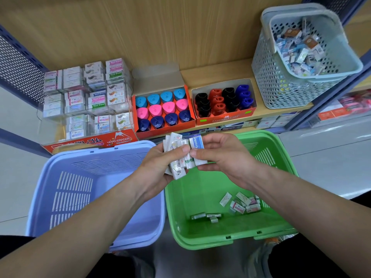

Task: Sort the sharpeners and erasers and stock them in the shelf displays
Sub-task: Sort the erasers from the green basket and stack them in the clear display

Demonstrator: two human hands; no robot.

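Several wrapped erasers sit fanned in my left hand, its fingers curled round the stack, over the far left corner of the green basket. My right hand pinches a blue-labelled eraser at the stack's right side. More loose erasers lie on that basket's floor, with the lilac basket just beside it.

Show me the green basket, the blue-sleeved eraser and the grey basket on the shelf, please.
green basket [210, 244]: head view, on its near rim.
blue-sleeved eraser [197, 143]: head view, on the blue printed sleeve.
grey basket [281, 87]: head view, on its perforated front wall.
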